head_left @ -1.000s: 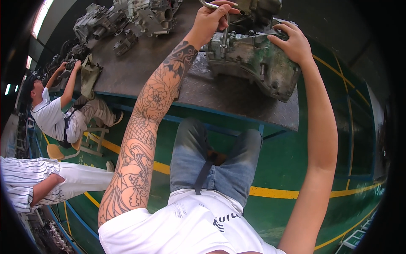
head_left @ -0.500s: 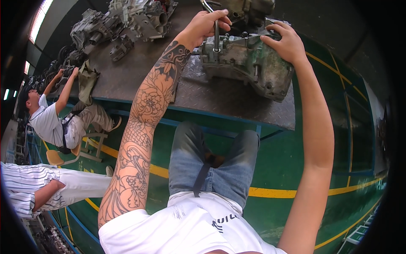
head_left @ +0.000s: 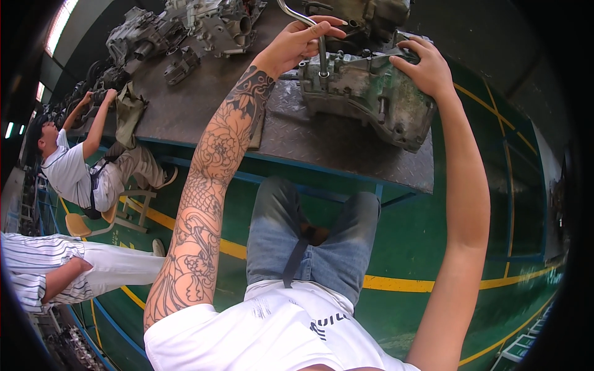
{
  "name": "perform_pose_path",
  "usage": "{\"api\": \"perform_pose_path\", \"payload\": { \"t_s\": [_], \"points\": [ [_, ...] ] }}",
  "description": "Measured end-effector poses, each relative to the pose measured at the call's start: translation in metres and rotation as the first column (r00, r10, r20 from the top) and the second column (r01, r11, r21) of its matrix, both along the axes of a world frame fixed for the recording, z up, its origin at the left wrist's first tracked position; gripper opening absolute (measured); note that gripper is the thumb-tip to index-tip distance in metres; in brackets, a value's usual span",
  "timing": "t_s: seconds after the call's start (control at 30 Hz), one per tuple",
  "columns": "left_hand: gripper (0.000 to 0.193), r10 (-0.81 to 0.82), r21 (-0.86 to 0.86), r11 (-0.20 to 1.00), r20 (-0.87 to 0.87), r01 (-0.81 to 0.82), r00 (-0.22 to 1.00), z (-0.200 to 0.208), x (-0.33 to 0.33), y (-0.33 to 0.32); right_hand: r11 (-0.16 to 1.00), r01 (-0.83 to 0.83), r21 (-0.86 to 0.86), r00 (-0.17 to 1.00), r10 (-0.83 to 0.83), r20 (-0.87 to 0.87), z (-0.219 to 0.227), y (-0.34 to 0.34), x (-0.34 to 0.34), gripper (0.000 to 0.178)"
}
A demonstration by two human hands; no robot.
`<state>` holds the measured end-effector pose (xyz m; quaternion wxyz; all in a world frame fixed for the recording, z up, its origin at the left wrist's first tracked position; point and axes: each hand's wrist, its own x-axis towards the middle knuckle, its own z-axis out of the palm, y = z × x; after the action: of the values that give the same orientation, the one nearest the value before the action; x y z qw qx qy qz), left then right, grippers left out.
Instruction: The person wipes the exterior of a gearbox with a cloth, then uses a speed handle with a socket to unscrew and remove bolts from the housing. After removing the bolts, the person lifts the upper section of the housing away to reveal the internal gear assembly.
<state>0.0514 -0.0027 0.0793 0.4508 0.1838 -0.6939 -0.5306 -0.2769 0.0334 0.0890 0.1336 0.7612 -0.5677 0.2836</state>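
Observation:
A grey metal gearbox casing (head_left: 356,93) with bolts along its upper edge lies on the steel table. My left hand (head_left: 300,44) is closed loosely around a shiny bent socket wrench (head_left: 323,59), its index finger stretched out to the right. The wrench's lower end meets the casing's top left edge, while its upper arm slants off to the upper left. My right hand (head_left: 428,65) grips the casing's upper right end, thumb and fingers apart over the rim. Some of its fingertips are hard to make out.
Behind the casing stands another dark metal housing (head_left: 387,15). More gearbox parts (head_left: 216,28) sit on the steel table (head_left: 210,93) at the far left. A seated person (head_left: 77,164) works there with both hands; another person in a striped shirt (head_left: 40,266) is nearer left.
The wrench's upper arm has swung left, and my left index finger has stretched further out. My right hand stays on the casing. The view has shifted slightly.

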Motion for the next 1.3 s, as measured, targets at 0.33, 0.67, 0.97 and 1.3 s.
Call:
{"api": "perform_pose_path", "payload": {
  "t_s": [0.33, 0.67, 0.97, 1.3],
  "points": [
    [0.030, 0.932, -0.866, 0.294, 0.167, -0.404, 0.322, 0.002, -0.029, 0.003, 1.000, -0.019, -0.020, 1.000, 0.019, -0.019, -0.001, -0.002, -0.002, 0.058],
    [0.079, 0.670, -0.542, 0.734, 0.483, -0.409, 0.564, 0.005, -0.062, 0.019, 0.999, -0.033, -0.015, 0.999, 0.033, 0.007, 0.001, -0.001, 0.001, 0.059],
    [0.058, 0.488, -0.013, 0.873, 0.034, -0.488, 0.872, -0.020, -0.092, 0.010, 1.000, -0.024, -0.019, 1.000, 0.024, 0.001, 0.001, -0.002, 0.000, 0.059],
    [0.054, 0.337, 0.182, 0.931, -0.089, -0.317, 0.937, -0.023, -0.065, -0.003, 0.911, 0.006, -0.412, 0.955, -0.127, -0.267, 0.037, 0.018, 0.029, 0.059]
  ]
}}
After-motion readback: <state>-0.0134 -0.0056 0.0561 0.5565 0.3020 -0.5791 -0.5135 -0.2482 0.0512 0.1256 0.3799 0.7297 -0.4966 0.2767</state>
